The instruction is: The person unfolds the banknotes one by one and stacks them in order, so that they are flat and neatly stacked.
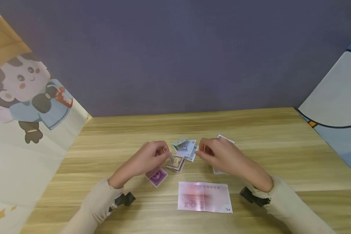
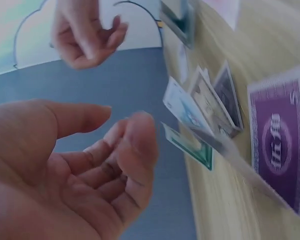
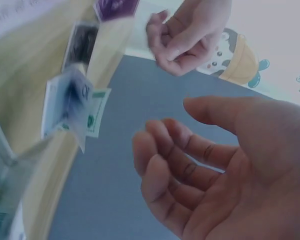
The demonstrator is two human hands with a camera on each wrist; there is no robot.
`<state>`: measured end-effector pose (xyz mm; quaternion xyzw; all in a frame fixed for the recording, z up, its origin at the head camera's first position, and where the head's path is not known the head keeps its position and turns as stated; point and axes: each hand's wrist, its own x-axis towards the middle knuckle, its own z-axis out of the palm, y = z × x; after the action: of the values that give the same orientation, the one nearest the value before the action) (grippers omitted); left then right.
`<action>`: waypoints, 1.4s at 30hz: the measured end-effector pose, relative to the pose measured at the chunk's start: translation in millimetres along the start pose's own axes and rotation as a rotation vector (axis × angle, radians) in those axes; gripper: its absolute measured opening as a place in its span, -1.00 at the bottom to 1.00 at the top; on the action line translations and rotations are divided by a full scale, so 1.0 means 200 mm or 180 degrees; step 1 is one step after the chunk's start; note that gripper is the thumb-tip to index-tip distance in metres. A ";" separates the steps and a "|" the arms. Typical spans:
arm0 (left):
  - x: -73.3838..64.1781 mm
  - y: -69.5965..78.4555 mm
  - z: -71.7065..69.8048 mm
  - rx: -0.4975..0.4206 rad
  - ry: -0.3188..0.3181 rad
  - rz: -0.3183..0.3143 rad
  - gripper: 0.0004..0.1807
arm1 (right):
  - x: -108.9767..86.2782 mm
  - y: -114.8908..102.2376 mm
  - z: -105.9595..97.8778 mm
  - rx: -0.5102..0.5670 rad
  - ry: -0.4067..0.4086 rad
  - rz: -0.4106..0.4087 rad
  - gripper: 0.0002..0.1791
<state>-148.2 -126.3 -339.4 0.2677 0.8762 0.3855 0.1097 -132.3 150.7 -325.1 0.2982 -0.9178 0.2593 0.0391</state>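
Observation:
My left hand hovers over the folded banknotes on the left, its fingers loosely curled and holding nothing. Below it lies a purple banknote, folded and partly hidden by the hand. My right hand is also raised above the table, with a gap between thumb and fingers in the right wrist view. Between the hands sit a folded brown banknote, a blue banknote and a green banknote, bunched and overlapping. Other pale notes show partly from under the right hand.
A pink 100 banknote lies flat near the front of the wooden table. A dark blue-grey panel rises at the back edge. Cartoon-printed walls stand at both sides.

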 end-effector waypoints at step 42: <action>0.23 -0.07 0.29 0.0446 0.0109 -0.0806 -0.42 | 0.12 0.11 0.31 0.0319 -0.0689 0.0479 -0.19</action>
<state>-168.6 -72.6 -387.7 0.1554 0.9295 0.3110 0.1235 -159.7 122.8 -383.8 0.2563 -0.9223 0.2734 -0.0946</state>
